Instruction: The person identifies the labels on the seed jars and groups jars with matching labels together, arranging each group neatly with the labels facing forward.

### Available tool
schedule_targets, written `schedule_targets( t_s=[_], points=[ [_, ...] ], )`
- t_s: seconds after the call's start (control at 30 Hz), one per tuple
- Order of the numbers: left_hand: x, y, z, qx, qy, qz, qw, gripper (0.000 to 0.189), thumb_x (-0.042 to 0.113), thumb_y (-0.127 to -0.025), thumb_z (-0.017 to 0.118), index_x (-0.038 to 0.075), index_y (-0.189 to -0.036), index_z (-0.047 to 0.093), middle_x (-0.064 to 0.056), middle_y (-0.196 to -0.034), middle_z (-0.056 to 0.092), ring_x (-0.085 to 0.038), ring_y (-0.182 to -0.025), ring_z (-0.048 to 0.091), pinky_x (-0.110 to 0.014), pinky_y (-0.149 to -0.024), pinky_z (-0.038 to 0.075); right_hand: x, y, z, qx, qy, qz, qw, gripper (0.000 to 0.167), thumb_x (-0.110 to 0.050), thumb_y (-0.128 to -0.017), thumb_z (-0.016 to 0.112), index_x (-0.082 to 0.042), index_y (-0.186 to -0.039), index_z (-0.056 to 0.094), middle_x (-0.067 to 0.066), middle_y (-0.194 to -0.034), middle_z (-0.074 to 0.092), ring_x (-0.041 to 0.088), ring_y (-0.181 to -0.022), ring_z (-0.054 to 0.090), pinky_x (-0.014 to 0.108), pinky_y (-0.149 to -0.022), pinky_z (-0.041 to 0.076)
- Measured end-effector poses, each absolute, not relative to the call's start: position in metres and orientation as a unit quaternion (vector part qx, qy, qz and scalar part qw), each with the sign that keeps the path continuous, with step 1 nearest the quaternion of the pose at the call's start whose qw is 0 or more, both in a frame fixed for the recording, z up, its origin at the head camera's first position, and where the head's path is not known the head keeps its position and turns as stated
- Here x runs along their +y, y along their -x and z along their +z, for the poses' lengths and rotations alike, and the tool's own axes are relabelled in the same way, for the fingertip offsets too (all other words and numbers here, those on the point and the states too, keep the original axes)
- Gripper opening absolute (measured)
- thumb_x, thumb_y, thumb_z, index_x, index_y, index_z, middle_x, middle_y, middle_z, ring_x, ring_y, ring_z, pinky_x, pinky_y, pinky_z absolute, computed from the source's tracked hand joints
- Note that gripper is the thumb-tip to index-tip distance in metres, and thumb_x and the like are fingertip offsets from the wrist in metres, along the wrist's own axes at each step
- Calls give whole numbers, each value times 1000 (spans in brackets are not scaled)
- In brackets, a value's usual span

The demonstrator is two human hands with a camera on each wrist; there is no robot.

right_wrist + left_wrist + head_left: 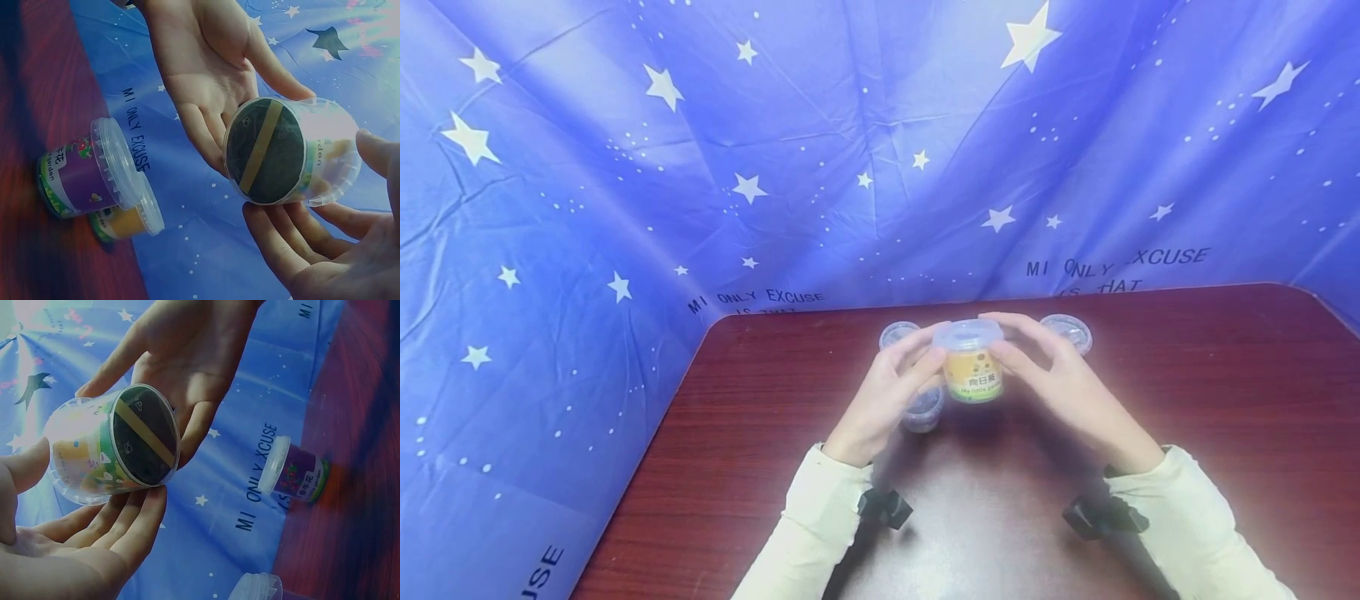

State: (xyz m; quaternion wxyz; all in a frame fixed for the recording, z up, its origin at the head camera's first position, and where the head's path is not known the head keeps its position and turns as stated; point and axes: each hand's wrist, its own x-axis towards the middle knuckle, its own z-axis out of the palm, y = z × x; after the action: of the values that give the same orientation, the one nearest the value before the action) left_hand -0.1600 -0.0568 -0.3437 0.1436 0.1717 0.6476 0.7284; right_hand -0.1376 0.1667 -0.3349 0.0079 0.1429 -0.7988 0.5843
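Both hands hold a small clear plastic cup (973, 375) with a see-through lid and a yellow-green printed label, raised above the table. My left hand (887, 387) grips its left side, thumb toward me and fingers behind. From the other side, my right hand (1063, 392) grips it in the same way, thumb near the lid rim. Both wrist views show the cup's underside (262, 153), dark with a tan strip across it. Near the left hand stand a lidded cup (922, 408) and another lidded cup (899, 335), both partly hidden by that hand.
Behind the right hand stands a lidded cup (1067, 332), whose purple label (299, 475) shows in the left wrist view. The right wrist view has a purple-label cup (81, 169) beside a yellow-label cup (122, 219). A blue star-printed cloth (865, 167) borders the dark red wooden table (1217, 400).
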Motion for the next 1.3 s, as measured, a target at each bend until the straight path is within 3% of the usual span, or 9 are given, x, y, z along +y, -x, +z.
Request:
schedule_targets(
  t_s=[0.17,0.3,0.4,0.6,0.77,0.87,1.1,1.2,1.3],
  points=[
    [-58,160,-343,649,-174,726,145,45,19,-100,59,10,-144,50,-13,-135,61,-24,-123,60,-36,-105,49,166,136,-334,-798,-147,585,13,47,-33,-103,54,-19,-147,47,1,-143,53,11,-129,51,21,-99,50],
    [-60,159,-342,655,-176,721,142,45,21,-100,60,14,-144,51,-9,-136,60,-21,-127,58,-36,-108,46,168,135,-333,-809,-140,572,5,48,-38,-101,56,-25,-147,47,-5,-145,52,17,-136,45,43,-112,41],
    [-61,159,-341,665,-175,711,148,46,22,-99,62,18,-143,52,-6,-138,59,-20,-127,57,-37,-109,45,170,135,-332,-814,-140,564,3,48,-39,-100,58,-29,-146,48,-7,-145,52,18,-138,42,54,-114,34],
    [-66,164,-337,678,-170,697,160,46,21,-98,63,17,-143,52,-6,-139,58,-25,-122,62,-39,-107,47,173,141,-333,-826,-158,541,17,45,-36,-100,58,-31,-144,49,-6,-142,55,16,-133,49,45,-111,41],
    [-68,176,-332,686,-197,682,160,46,21,-99,61,15,-144,51,-8,-138,59,-27,-117,65,-45,-105,48,174,151,-330,-821,-157,549,3,49,-39,-100,58,-27,-146,48,-3,-143,55,18,-134,48,49,-112,40],
    [-71,184,-328,692,-221,667,165,44,18,-99,61,13,-143,52,-8,-138,59,-26,-116,65,-45,-105,49,174,155,-328,-826,-139,546,-5,50,-46,-97,61,-33,-144,50,-8,-141,56,17,-134,49,50,-111,40],
    [-68,200,-322,716,-210,640,186,48,27,-96,66,22,-142,52,-2,-136,60,-23,-114,65,-41,-96,53,179,166,-323,-843,-119,524,-15,56,-53,-93,63,-36,-144,49,-6,-145,54,23,-138,45,60,-112,34],
    [-63,206,-325,723,-197,637,180,49,27,-94,68,22,-141,53,-2,-134,61,-21,-115,65,-38,-89,54,180,174,-326,-838,-123,531,-25,57,-51,-93,63,-33,-145,48,-2,-144,56,24,-135,49,57,-112,36],
    [-58,213,-330,733,-193,630,168,52,26,-93,69,19,-142,51,-4,-134,61,-20,-118,63,-39,-93,52,181,181,-331,-832,-120,541,-27,57,-49,-92,65,-30,-144,49,-1,-140,59,20,-131,53,50,-112,40]
  ],
)
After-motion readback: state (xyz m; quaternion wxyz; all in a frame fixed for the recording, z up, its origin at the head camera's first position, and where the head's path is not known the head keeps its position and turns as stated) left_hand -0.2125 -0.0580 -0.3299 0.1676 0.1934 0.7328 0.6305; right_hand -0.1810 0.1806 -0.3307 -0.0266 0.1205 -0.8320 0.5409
